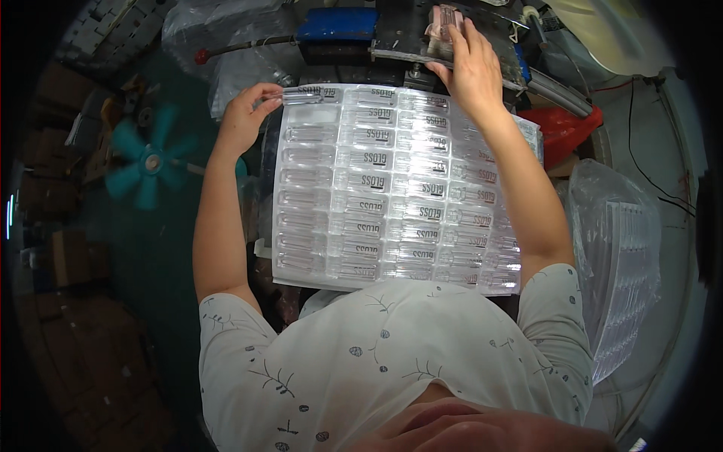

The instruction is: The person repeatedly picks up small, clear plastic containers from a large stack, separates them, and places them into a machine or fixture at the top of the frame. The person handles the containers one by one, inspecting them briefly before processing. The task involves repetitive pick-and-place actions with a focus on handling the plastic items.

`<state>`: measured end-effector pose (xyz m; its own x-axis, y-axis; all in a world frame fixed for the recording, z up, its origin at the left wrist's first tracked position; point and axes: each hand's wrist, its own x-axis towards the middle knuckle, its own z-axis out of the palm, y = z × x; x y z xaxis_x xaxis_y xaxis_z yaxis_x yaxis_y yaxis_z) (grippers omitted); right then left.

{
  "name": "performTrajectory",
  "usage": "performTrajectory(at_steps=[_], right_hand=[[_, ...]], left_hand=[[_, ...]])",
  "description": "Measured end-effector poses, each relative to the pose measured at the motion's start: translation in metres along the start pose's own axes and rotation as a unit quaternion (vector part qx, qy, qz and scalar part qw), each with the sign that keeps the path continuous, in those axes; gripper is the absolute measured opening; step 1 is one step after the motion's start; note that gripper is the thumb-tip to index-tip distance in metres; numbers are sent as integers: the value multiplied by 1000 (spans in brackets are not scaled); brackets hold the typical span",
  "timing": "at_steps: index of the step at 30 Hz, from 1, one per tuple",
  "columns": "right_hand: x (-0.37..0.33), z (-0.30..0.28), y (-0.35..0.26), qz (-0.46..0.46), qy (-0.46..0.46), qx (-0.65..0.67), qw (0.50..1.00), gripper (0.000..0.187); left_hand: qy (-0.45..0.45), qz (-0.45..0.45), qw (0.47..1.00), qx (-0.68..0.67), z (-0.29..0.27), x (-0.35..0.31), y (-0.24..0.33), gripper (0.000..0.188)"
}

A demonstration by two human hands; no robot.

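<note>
A large white tray [301, 283] lies before me, filled with rows of clear plastic tubes [368, 159], many bearing dark or red print. At its far left corner my left hand [248, 117] pinches the end of a clear tube [303, 97] between thumb and fingers. One slot just below that tube shows bare white. My right hand [476, 71] reaches over the tray's far edge to a black machine plate. Its fingers are stretched out against a clear, pinkish block-like holder [444, 29], thumb apart. Whether anything small lies under those fingers is hidden.
The machine's black plate [403, 51] stands beyond the tray, with a blue part [337, 25] and a red-knobbed lever [202, 56]. A teal fan [151, 163] is at left. Bagged trays [622, 279] and a red bag [568, 134] are at right. Cardboard boxes [69, 260] line the far left.
</note>
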<state>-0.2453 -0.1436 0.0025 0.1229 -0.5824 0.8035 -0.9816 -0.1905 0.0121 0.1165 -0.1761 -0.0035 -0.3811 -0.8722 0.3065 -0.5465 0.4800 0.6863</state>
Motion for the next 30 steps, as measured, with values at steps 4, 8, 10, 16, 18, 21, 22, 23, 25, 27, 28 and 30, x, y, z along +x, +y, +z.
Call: performTrajectory(at_steps=[4, 8, 10, 16, 18, 21, 22, 23, 25, 27, 28, 30], right_hand=[[-28, -28, -25, -25, -20, 84, 996, 49], [-45, -41, -54, -26, -89, 189, 978, 33], [-49, -36, -75, -35, -125, 242, 962, 25], [-33, 1, -148, -99, -175, 252, 947, 24], [-27, 14, -158, -131, -185, 198, 954, 25], [-26, 21, -162, -153, -202, 174, 952, 26], [-27, 18, -158, -144, -183, 195, 953, 26], [-28, 13, -153, -134, -163, 215, 953, 26], [-34, -2, -146, -3, -194, 338, 921, 28], [-43, -18, -136, 47, -170, 407, 896, 32], [-48, -26, -129, 33, -132, 416, 899, 35], [-57, -46, -115, 18, -109, 431, 895, 53]], left_hand=[[-49, 30, 997, 44, 18, -5, -17, 21], [-29, 54, 993, 99, 33, -9, -30, 20], [-13, 60, 993, 104, 33, -12, -30, 19], [102, 39, 993, 47, 19, -23, -27, 17], [139, 3, 989, 47, 17, -30, -21, 18], [122, -7, 992, 15, 15, -39, -14, 22], [96, -26, 994, -50, 16, -43, -9, 23], [69, -43, 990, -115, 19, -46, -2, 25], [18, -49, 968, -247, 30, -50, 18, 31], [-31, -24, 925, -378, 47, -49, 44, 40], [-68, -11, 922, -382, 52, -47, 51, 46], [-65, -13, 910, -410, 64, -42, 67, 45]])
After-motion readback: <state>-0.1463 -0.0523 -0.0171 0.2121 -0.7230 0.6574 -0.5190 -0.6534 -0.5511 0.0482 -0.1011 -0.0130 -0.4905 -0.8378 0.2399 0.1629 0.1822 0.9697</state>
